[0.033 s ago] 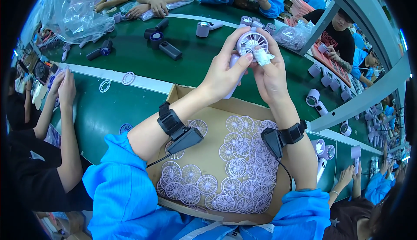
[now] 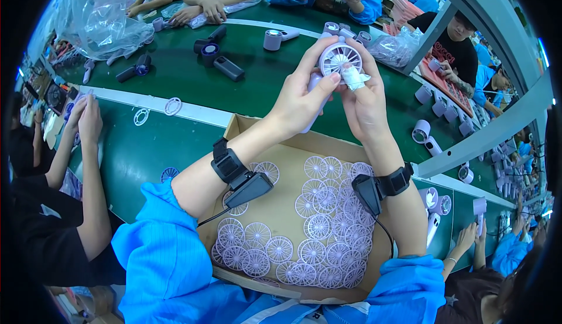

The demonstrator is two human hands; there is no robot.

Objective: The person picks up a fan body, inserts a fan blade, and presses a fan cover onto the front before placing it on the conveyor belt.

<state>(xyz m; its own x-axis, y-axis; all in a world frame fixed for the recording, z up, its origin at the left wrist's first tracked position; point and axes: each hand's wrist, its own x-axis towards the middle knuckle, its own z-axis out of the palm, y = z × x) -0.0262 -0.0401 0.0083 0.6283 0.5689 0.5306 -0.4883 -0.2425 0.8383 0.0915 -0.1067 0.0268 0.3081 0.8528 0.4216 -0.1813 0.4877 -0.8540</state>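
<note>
Over the far edge of the cardboard box, both my hands hold a lavender handheld fan (image 2: 333,60) with its round spoked grille facing me. My left hand (image 2: 297,96) wraps the fan's left side, its thumb at the lower rim of the grille; the lavender handle slants down behind that hand. Around the right side closes my right hand (image 2: 366,104), whose thumb, covered in a white wrap (image 2: 355,78), presses on the grille. Below my forearms, the open cardboard box (image 2: 316,139) holds many loose lavender spoked fan grilles (image 2: 319,226), some overlapping.
Dark fans (image 2: 228,68) and a lavender fan (image 2: 273,40) lie on the green belt (image 2: 175,72) ahead. Two lavender rings (image 2: 141,116) rest by its white edge strip. A grey metal frame (image 2: 486,142) rises at right. Co-workers' hands (image 2: 91,119) work at left, right and across.
</note>
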